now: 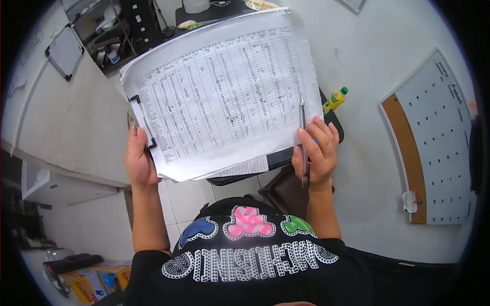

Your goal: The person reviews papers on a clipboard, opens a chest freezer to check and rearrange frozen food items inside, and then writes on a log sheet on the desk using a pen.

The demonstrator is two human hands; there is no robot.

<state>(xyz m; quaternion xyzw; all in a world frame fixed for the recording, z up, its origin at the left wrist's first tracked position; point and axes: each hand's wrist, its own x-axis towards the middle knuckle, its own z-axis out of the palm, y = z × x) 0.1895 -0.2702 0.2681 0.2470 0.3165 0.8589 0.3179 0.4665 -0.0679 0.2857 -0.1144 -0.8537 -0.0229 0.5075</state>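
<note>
A clipboard (151,141) with a stack of papers is held up in front of me. Its top sheet (227,97) carries a printed table filled with handwritten entries, too small to read. My left hand (141,158) grips the clip end, thumb near the clip. In my right hand (319,153) is a pen (304,153), its tip pointing up over the sheet's right columns. That hand also lies against the papers' lower right edge; whether it supports them underneath is hidden.
Behind the papers stands a dark table (265,158) with a yellow bottle (334,101) at its right edge. A brown chair (286,191) is below. On the right wall hangs a whiteboard calendar (436,148); boxes (89,285) sit lower left.
</note>
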